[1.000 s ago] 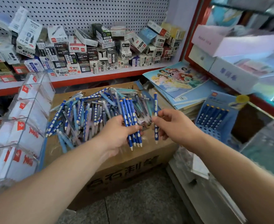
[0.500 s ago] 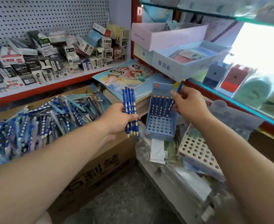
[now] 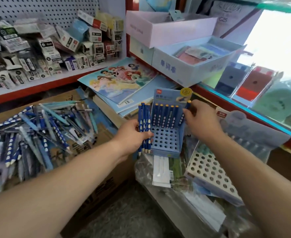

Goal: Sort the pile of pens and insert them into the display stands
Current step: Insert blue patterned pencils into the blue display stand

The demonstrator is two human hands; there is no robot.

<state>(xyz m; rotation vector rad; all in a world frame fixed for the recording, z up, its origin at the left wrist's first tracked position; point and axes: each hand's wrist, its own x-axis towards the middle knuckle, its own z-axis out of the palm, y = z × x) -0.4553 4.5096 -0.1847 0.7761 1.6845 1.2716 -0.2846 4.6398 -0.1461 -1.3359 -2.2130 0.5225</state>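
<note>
A pile of blue and pale pens (image 3: 38, 133) lies on a cardboard box at the left. My left hand (image 3: 132, 134) grips a bunch of dark blue dotted pens (image 3: 144, 117), held upright beside the blue display stand (image 3: 166, 140). Several matching pens stand in the stand's back row. My right hand (image 3: 199, 121) pinches one blue pen (image 3: 184, 115) at the right end of that row, its lower end down at the stand's holes.
A white perforated stand (image 3: 210, 172) lies to the right of the blue one, on plastic bags. Picture books (image 3: 122, 81) are stacked behind. Small boxes fill the pegboard shelf (image 3: 38, 81) at the left; open boxes (image 3: 192, 66) sit on the red-edged counter.
My view has swung right from the pile to the blue stand. My right hand carried its single pen to the stand and lowered it into the back row; my left hand followed with the bunch.
</note>
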